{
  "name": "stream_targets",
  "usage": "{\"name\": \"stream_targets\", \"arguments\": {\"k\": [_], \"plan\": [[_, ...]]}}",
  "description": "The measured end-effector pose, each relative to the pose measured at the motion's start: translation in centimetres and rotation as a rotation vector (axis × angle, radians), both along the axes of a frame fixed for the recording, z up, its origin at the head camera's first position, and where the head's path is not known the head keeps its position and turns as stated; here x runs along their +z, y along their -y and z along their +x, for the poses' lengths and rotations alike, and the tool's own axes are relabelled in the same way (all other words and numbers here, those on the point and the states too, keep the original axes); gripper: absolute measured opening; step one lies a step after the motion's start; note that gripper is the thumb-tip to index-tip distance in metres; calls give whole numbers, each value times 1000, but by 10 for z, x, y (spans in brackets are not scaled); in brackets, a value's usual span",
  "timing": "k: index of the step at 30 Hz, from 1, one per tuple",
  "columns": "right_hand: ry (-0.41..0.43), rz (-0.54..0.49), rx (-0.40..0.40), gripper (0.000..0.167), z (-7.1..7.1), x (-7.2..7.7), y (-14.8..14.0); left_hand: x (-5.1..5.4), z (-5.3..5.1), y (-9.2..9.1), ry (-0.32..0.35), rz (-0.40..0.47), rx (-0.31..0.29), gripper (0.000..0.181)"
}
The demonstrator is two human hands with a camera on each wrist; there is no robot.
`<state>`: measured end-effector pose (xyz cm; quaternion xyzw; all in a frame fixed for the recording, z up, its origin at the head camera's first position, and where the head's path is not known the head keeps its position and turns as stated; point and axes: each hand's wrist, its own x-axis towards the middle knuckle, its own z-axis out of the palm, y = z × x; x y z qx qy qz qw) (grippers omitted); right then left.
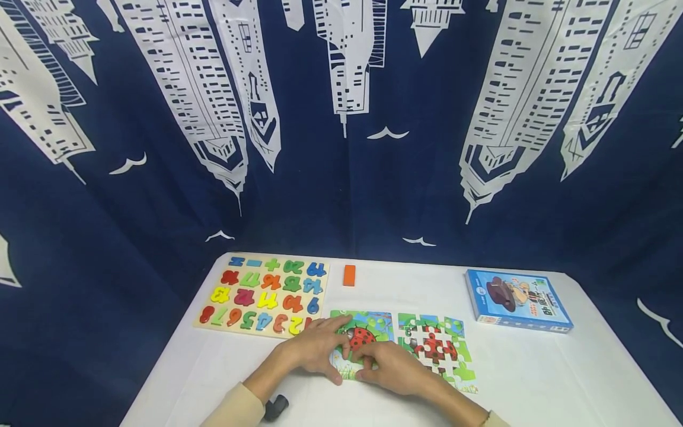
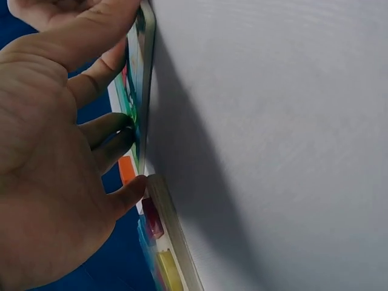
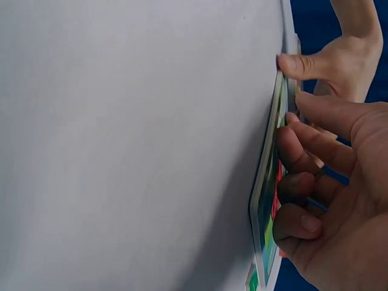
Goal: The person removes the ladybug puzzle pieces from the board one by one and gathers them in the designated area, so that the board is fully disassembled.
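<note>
A ladybug picture puzzle board lies flat on the white table, under both hands. My left hand spreads over its left side, fingertips touching the picture and thumb by the near edge; the left wrist view shows the fingers fairly straight against the board. Over the near right part, my right hand rests with fingers curled against the picture. Whether its thumb and forefinger pinch a piece is hidden. Just to the right lie ladybug jigsaw pieces, laid out with white gaps between them.
A wooden number board with colourful numerals stands at the left, its corner by the left hand. An orange block lies behind the puzzle. A blue box sits at the back right. Near the left sleeve is a small black object.
</note>
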<state>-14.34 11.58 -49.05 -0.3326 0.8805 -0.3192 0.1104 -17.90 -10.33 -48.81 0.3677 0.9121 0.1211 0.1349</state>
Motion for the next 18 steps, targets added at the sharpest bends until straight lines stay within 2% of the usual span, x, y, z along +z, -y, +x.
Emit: {"name": "stream_targets", "arguments": {"k": [3, 6, 11, 13, 18], "plan": [[-10, -4, -9, 34, -1, -3, 6, -2, -1, 0, -26, -6, -3, 41], [-28, 14, -32, 40, -2, -5, 11, -4, -1, -1, -48, -6, 0, 54], [-39, 75, -72, 48, -5, -7, 18, -7, -2, -1, -53, 16, 26, 108], [-45, 86, -70, 49, -7, -6, 21, -7, -2, -1, -53, 24, 35, 123], [-64, 96, -66, 53, -11, -5, 25, -6, -3, 0, -57, 23, 46, 129]]}}
